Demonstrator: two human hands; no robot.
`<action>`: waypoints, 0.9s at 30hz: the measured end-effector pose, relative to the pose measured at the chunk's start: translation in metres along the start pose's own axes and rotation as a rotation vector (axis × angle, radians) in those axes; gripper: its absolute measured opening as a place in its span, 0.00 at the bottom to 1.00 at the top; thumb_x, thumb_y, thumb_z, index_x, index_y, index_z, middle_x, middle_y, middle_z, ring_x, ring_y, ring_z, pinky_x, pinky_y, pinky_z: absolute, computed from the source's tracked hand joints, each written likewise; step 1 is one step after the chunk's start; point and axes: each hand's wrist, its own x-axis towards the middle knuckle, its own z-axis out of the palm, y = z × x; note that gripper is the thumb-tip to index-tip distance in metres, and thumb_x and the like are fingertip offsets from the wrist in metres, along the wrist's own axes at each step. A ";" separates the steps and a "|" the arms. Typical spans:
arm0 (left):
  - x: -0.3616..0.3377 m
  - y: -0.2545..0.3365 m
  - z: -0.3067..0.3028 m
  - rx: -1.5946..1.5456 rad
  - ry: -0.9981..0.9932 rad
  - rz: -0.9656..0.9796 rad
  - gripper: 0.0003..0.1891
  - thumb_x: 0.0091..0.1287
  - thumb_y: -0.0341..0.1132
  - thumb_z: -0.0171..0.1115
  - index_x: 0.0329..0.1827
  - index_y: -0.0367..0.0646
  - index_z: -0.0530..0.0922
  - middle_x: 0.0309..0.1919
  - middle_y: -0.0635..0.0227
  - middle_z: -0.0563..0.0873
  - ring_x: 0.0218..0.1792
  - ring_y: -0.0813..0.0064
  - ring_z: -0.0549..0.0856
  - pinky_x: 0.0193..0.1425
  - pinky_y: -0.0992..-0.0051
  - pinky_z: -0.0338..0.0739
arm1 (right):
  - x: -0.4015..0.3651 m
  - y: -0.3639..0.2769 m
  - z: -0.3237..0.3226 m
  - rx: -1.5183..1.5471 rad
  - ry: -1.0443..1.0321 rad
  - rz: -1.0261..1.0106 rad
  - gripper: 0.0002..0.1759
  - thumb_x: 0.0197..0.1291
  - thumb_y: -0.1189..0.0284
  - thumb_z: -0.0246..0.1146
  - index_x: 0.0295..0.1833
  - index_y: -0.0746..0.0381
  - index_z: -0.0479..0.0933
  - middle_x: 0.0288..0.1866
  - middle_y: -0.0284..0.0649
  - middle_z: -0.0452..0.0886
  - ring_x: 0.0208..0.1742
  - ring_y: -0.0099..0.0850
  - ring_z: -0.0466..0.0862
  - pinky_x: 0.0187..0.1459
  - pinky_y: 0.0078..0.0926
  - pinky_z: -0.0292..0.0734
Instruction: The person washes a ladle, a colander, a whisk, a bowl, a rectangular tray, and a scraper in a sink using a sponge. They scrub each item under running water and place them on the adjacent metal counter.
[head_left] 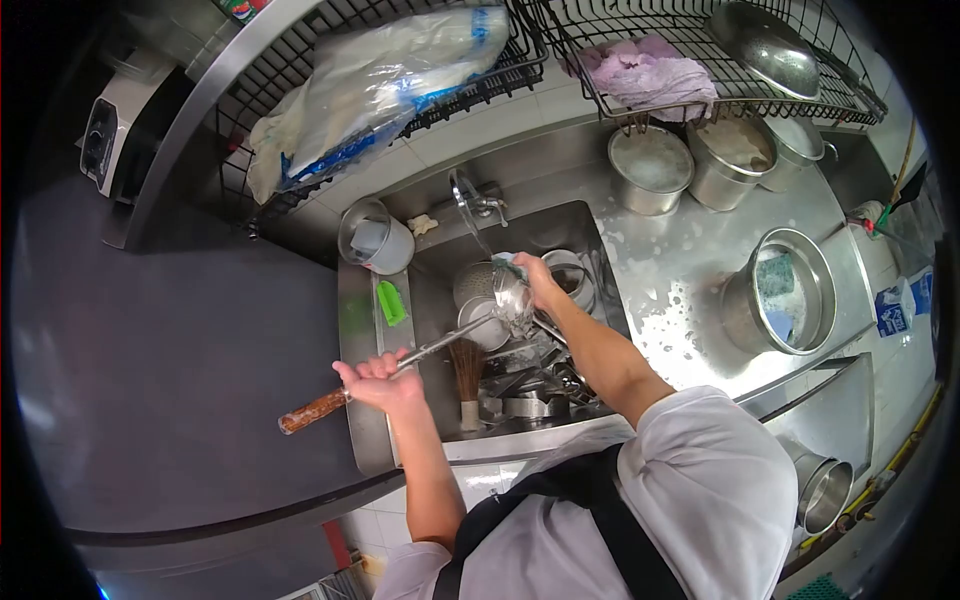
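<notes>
A long-handled ladle slants across the left side of the sink, its brown grip pointing toward the lower left. My left hand is closed around the metal shaft just above that grip, palm turned up. Over the basin, my right hand grips the shiny head end, with a small dark-green and whitish bit at its fingers that I cannot make out. Water runs from the faucet beside this hand. Below lie a brown bristle brush, metal bowls and several metal utensils.
Lidded metal pots line the back of the right counter. A large pot there holds sponges and suds. A grey container and a green scraper-like piece sit left of the basin. Wire racks hang above.
</notes>
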 end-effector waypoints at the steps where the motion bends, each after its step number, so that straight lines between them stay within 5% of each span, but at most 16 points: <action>1: -0.004 -0.003 0.000 0.014 -0.026 0.079 0.30 0.75 0.60 0.50 0.18 0.56 0.52 0.11 0.78 0.54 0.13 0.76 0.55 0.34 0.65 0.67 | 0.007 0.005 -0.003 0.219 -0.027 0.213 0.20 0.56 0.61 0.57 0.48 0.63 0.81 0.44 0.45 0.84 0.48 0.41 0.84 0.49 0.50 0.81; 3: -0.009 -0.010 0.002 0.015 -0.108 0.128 0.30 0.77 0.58 0.48 0.17 0.56 0.52 0.10 0.78 0.54 0.13 0.76 0.55 0.31 0.67 0.65 | -0.003 0.023 0.010 0.287 0.193 0.363 0.24 0.57 0.55 0.57 0.50 0.62 0.79 0.48 0.48 0.82 0.47 0.41 0.84 0.50 0.52 0.82; 7: -0.006 -0.041 -0.002 -0.057 -0.140 0.110 0.30 0.78 0.56 0.45 0.16 0.56 0.52 0.10 0.78 0.55 0.12 0.76 0.55 0.27 0.72 0.61 | 0.006 0.085 -0.005 1.088 0.079 0.505 0.26 0.66 0.46 0.49 0.57 0.51 0.76 0.51 0.42 0.80 0.46 0.39 0.79 0.48 0.42 0.83; 10: 0.005 -0.069 -0.008 -0.013 -0.315 0.156 0.29 0.78 0.53 0.47 0.17 0.55 0.54 0.10 0.78 0.55 0.13 0.78 0.55 0.27 0.71 0.60 | 0.007 0.085 0.021 1.049 0.367 0.247 0.21 0.69 0.47 0.48 0.55 0.47 0.76 0.47 0.37 0.79 0.42 0.36 0.76 0.41 0.34 0.80; 13: 0.015 -0.100 0.002 0.094 -0.385 0.194 0.28 0.77 0.48 0.53 0.17 0.55 0.55 0.11 0.78 0.56 0.14 0.80 0.55 0.25 0.74 0.58 | 0.018 0.069 0.015 0.656 0.490 0.220 0.16 0.73 0.54 0.48 0.52 0.49 0.75 0.45 0.35 0.76 0.40 0.33 0.74 0.34 0.32 0.76; 14: 0.027 -0.116 0.002 0.150 -0.378 0.176 0.28 0.77 0.48 0.54 0.17 0.55 0.55 0.11 0.78 0.57 0.14 0.80 0.55 0.25 0.74 0.58 | -0.030 0.023 0.039 0.465 0.431 0.199 0.14 0.74 0.57 0.49 0.52 0.52 0.74 0.47 0.36 0.75 0.37 0.35 0.75 0.28 0.33 0.74; 17: 0.060 -0.162 0.011 0.291 -0.366 0.092 0.28 0.74 0.47 0.60 0.16 0.55 0.57 0.11 0.79 0.60 0.13 0.82 0.57 0.20 0.76 0.56 | -0.037 -0.008 0.006 0.093 0.108 0.055 0.16 0.73 0.53 0.50 0.53 0.51 0.73 0.43 0.37 0.77 0.36 0.36 0.77 0.28 0.36 0.76; 18: 0.073 -0.179 0.015 0.376 -0.342 0.049 0.28 0.73 0.47 0.61 0.16 0.54 0.58 0.11 0.79 0.61 0.12 0.82 0.59 0.19 0.76 0.57 | -0.044 -0.025 -0.003 -0.008 0.199 -0.026 0.16 0.73 0.58 0.51 0.54 0.59 0.70 0.43 0.42 0.74 0.29 0.39 0.78 0.22 0.39 0.78; 20: 0.077 -0.194 0.029 0.537 -0.268 -0.031 0.28 0.70 0.48 0.65 0.16 0.51 0.60 0.11 0.76 0.65 0.13 0.81 0.64 0.17 0.74 0.58 | -0.100 -0.080 -0.018 -0.160 0.260 -0.252 0.24 0.69 0.53 0.56 0.61 0.57 0.66 0.46 0.46 0.74 0.28 0.40 0.83 0.22 0.36 0.82; 23: 0.102 -0.245 0.026 0.792 -0.186 -0.123 0.23 0.62 0.53 0.69 0.20 0.48 0.69 0.14 0.74 0.68 0.12 0.80 0.66 0.16 0.72 0.59 | -0.210 -0.165 -0.042 -0.396 0.498 -0.726 0.40 0.68 0.51 0.57 0.75 0.63 0.56 0.59 0.50 0.75 0.35 0.38 0.87 0.28 0.30 0.82; 25: 0.084 -0.243 0.031 0.883 -0.275 -0.345 0.23 0.59 0.54 0.69 0.25 0.43 0.75 0.16 0.72 0.71 0.13 0.78 0.69 0.17 0.70 0.61 | -0.274 -0.209 -0.054 -0.613 0.798 -0.949 0.30 0.69 0.55 0.57 0.69 0.62 0.69 0.55 0.46 0.79 0.38 0.32 0.86 0.31 0.27 0.81; 26: 0.096 -0.258 0.022 0.945 -0.337 -0.411 0.21 0.59 0.51 0.70 0.26 0.41 0.77 0.16 0.73 0.73 0.13 0.78 0.70 0.17 0.70 0.62 | -0.297 -0.225 -0.069 -0.651 0.975 -0.958 0.26 0.68 0.58 0.58 0.65 0.64 0.72 0.52 0.44 0.81 0.42 0.33 0.85 0.40 0.31 0.81; 27: 0.102 -0.272 0.016 0.912 -0.360 -0.384 0.20 0.59 0.50 0.70 0.26 0.41 0.77 0.16 0.73 0.73 0.13 0.78 0.70 0.17 0.70 0.62 | -0.315 -0.239 -0.107 -1.019 1.168 -1.072 0.24 0.67 0.62 0.59 0.62 0.65 0.75 0.51 0.43 0.81 0.47 0.35 0.83 0.51 0.34 0.79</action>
